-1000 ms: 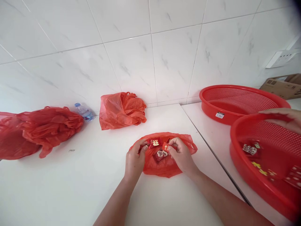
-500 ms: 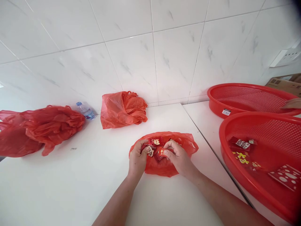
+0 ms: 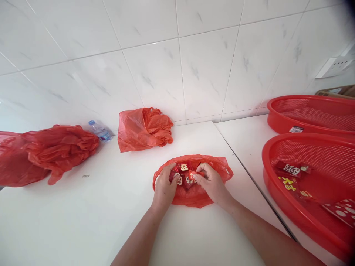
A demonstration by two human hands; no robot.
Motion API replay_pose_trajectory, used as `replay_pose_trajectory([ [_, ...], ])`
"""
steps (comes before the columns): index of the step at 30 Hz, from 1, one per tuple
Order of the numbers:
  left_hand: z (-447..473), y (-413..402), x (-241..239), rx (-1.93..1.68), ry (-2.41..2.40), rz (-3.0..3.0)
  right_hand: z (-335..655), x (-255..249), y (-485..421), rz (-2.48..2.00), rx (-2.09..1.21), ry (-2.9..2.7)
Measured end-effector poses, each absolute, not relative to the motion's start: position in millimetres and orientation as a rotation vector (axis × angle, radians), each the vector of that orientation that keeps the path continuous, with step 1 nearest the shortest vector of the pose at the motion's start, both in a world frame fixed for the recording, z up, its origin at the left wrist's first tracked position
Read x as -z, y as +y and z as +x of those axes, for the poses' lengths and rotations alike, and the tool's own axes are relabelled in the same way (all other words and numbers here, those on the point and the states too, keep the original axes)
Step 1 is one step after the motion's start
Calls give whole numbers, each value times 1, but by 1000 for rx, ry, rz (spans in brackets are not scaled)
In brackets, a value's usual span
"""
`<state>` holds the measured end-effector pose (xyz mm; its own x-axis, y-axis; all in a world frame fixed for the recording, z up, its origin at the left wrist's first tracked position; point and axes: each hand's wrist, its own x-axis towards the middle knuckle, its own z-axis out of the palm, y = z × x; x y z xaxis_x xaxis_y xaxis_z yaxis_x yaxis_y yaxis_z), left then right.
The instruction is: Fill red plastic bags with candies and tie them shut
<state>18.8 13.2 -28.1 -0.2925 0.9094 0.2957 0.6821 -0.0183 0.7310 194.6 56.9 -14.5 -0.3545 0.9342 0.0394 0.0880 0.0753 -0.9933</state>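
Both hands are inside the mouth of a red plastic bag (image 3: 191, 201) that lies opened on the white table. Fingers and thumb of my left hand (image 3: 165, 183) close on a dark red packet (image 3: 179, 180) with pale lettering. A smaller bright red packet (image 3: 193, 174) is pinched between the thumb and fingers of my right hand (image 3: 213, 183). Between the hands, more packets show in the bag, among them a red one with cream characters (image 3: 183, 167). The fingers partly cover the held packets.
Two red perforated baskets stand on the right; the near basket (image 3: 267, 173) holds several red packets, the far basket (image 3: 280, 125) sits behind it. Along the wall are a crumpled red bag (image 3: 144, 129), a water bottle (image 3: 100, 131) and another red bag (image 3: 61, 147). A seam divides the tables.
The far basket has shifted right, and another person's hand at its rim has gone out of view. My hands have barely moved; the packet in my right hand has tilted.
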Motion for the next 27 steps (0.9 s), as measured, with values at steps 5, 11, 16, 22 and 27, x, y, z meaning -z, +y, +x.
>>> replay_pose_trajectory([
  [5, 19, 11, 23, -1226, 2049, 1958, 194, 12, 54, -984, -1381, -1631],
  [11, 23, 6, 21, -1172, 1779, 2072, 194, 17, 53, -921, -1388, -1731],
  [16, 29, 6, 21, -1068, 1676, 2057, 195, 21, 52, -904, -1240, -1957],
  [22, 26, 8, 21, -1155, 1748, 2012, 202, 16, 64, -1117, -643, -1926],
  [27, 25, 9, 22, -1167, 1762, 1945, 206, 20, 72, -1298, -146, -2148],
])
